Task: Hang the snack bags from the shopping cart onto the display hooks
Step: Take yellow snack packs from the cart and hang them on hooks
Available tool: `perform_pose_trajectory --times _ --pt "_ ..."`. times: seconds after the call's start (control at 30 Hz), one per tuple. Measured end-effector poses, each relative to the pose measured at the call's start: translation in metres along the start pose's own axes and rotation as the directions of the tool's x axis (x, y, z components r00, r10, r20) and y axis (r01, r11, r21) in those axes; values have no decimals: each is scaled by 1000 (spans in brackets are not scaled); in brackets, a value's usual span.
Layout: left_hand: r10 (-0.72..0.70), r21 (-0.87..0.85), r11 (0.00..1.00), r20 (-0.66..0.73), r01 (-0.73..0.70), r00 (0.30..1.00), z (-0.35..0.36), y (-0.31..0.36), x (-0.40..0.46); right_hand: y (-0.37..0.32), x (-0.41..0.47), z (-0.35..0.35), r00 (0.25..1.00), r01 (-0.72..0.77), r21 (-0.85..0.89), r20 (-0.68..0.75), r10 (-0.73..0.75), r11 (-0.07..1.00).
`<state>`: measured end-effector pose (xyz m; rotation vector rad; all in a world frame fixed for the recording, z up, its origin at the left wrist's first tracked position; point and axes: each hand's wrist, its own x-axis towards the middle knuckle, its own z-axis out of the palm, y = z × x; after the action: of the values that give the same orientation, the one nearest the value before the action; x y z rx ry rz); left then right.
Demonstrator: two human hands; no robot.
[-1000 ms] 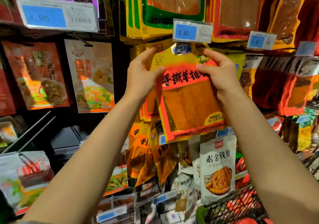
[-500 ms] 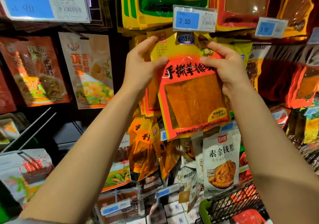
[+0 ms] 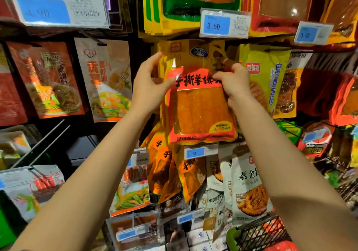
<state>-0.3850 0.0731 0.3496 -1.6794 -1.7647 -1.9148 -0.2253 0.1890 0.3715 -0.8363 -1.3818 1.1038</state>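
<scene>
I hold a yellow and red snack bag [image 3: 201,107] with a clear window up against the display, just under the 3.50 price tag [image 3: 224,25]. My left hand [image 3: 149,85] pinches its left edge with thumb in front and fingers behind. My right hand [image 3: 232,82] grips its upper right edge with curled fingers. More of the same yellow bags [image 3: 164,57] hang directly behind it. The hook itself is hidden behind the bag's top. The shopping cart [image 3: 259,233], a black wire basket with a green rim, shows at the bottom right.
Rows of hanging snack bags fill the rack: orange ones [image 3: 170,173] below, white bags [image 3: 249,190] at lower right, a yellow bag [image 3: 269,80] to the right. Two bare metal hooks [image 3: 44,140] stick out at the left. A 4.90 price tag [image 3: 58,10] hangs at the upper left.
The bag has been raised and straightened closer to the rack. My right hand's fingers have curled tighter on the bag's upper right edge. My left hand stays on the left edge.
</scene>
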Motion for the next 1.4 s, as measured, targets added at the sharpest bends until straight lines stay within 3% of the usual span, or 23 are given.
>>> perform_pose_trajectory --times 0.1,0.2,0.33,0.43,0.53,0.67,0.73,0.8,0.87,0.93,1.0,1.07,1.13,1.23,1.3,1.4 --pt "81 192 978 34 -86 996 -14 -23 -41 10 6 20 999 -19 9 -30 19 1000" --pt "131 462 875 64 -146 989 -25 -50 -91 22 2 34 1000 -24 -85 -7 24 996" --pt "77 805 562 179 -191 981 -30 -80 -135 37 -3 43 999 38 -394 21 -33 918" --pt "74 878 387 276 -282 958 -33 -91 -144 45 -1 43 1000 20 -422 17 -14 906" --pt "64 889 333 311 -314 948 -34 -94 -143 48 2 39 999 46 -451 13 -45 891" --pt "93 854 384 343 -352 935 -39 -93 -145 54 -6 27 997 50 -580 -24 -79 813" --pt "154 805 488 302 -338 941 -35 -88 -148 67 -15 17 993 89 -583 -11 -118 808" --pt "241 666 650 278 -367 930 -22 -78 -152 78 -29 2 989 126 -546 5 -146 828" --pt "322 467 759 338 -454 885 -3 -76 -159 84 -49 -15 984 162 -501 15 -179 850" --pt "314 257 859 419 -443 852 26 -78 -172 93 -71 -41 979 182 -462 0 -205 868" --pt "228 98 949 446 -300 865 57 -74 -188 107 -94 -79 985 119 -438 -61 -162 891" --pt "197 64 960 538 -273 819 89 -66 -206 127 -122 -125 988 -86 -394 -152 27 915" --pt "184 3 966 692 -258 698 121 -59 -231 144 -158 -173 935 -313 -311 -267 233 897" --pt "182 -105 980 810 -168 557 164 -53 -277 169 -223 -237 782 -555 -208 -460 420 805" --pt "160 -143 987 866 -72 474 185 -45 -303 186 -264 -273 656 -653 -109 -576 488 749" --pt "175 -158 984 919 -77 354 213 -43 -333 210 -309 -312 523 -729 -25 -665 533 684"
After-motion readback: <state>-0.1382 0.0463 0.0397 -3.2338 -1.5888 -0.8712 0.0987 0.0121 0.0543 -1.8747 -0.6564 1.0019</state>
